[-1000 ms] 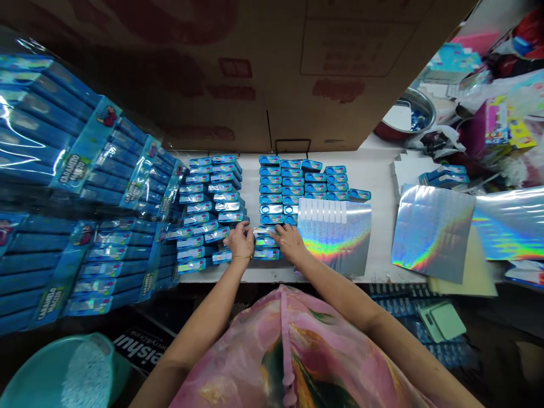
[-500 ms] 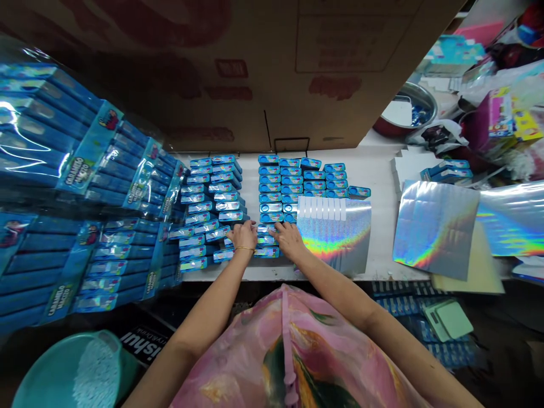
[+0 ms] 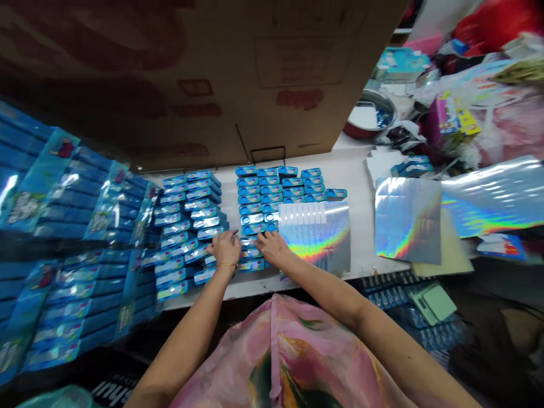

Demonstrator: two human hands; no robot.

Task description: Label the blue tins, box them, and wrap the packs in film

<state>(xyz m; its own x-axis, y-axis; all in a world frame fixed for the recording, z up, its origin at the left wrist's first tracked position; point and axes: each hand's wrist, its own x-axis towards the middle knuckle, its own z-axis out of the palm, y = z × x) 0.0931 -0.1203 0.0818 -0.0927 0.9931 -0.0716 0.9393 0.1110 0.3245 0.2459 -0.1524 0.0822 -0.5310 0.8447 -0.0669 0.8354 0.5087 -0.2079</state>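
A big cardboard carton (image 3: 229, 79) walls off the back edge of the desk (image 3: 362, 226), and wrapped stacks (image 3: 38, 192) of blue packs crowd its left end. A silver sheet (image 3: 327, 241) with white strips lies just beside the right hand (image 3: 272, 247), over the right part of the middle block of small blue boxes (image 3: 249, 200). Farther right, a second silver sheet (image 3: 406, 218) partly covers a yellow sheet (image 3: 450, 252) at the front edge.

The middle block runs from near the back edge to near the front; more boxes (image 3: 204, 203) stand to its left. Between the groups, the left hand (image 3: 226, 249) has its fingers bent; the right hand's fingertips touch the block's front rows. I cannot tell whether either is clamped on a box, since the fingers hide what lies beneath.

Lettering on the wrapped stacks is blurred, and a teal tub (image 3: 59, 398) is cut off at bottom left. Past the carton's right side, a metal basin (image 3: 389, 105) holds a white piece and small blue things, too small to make out
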